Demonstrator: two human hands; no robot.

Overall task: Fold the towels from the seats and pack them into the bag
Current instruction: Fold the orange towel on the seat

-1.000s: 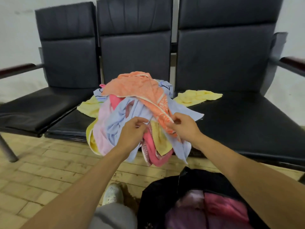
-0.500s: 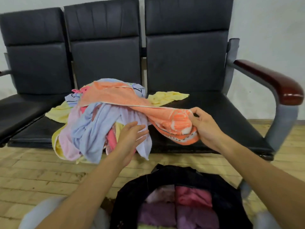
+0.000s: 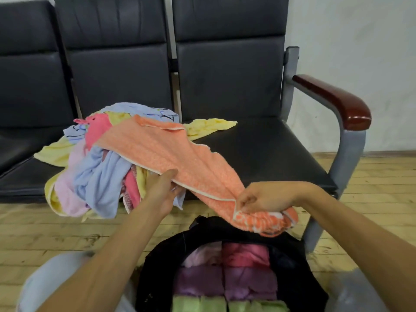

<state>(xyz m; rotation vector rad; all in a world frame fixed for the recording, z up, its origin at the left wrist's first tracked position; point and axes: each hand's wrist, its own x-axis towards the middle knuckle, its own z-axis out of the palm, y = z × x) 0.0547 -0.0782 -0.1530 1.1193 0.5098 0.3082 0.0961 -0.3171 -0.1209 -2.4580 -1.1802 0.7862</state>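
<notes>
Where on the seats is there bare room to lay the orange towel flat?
Bare: the right seat, between the yellow towel and the armrest, beyond the orange towel. The left seat looks bare too. Crowded: the middle seat, under the towel pile.

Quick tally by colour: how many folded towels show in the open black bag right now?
Pale pink folded towel: 1
Deep pink folded towel: 1
Purple folded towels: 2
Light green folded towels: 2, cut off by the frame edge
Total: 6 visible in the black fabric bag

Both forearms bare — pale grey trousers over the knees below.
</notes>
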